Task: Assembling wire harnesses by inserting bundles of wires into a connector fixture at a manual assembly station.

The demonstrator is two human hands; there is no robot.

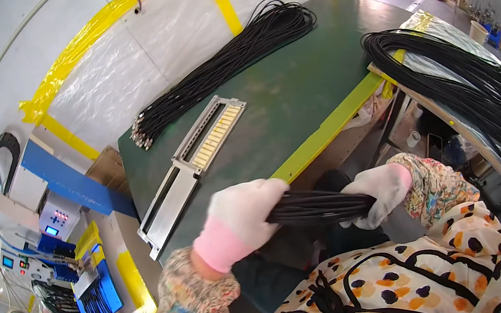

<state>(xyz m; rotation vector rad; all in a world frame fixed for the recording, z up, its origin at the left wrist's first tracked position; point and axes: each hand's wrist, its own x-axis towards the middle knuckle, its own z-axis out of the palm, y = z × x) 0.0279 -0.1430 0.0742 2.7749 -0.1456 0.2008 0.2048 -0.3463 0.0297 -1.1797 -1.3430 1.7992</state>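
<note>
Now | left grip [239,219], right grip [379,195] closed round cable bundle [316,206] | metal fixture [172,200] on table [300,94] ahead

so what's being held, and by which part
A bundle of black cables: the left hand grips one end of the visible stretch, the right hand the other. Whether cables end there is unclear.

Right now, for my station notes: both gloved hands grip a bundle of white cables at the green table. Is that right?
Only the colour is wrong: the head view shows a black cable bundle. The left gloved hand and right gloved hand do grip it at the green table.
</note>
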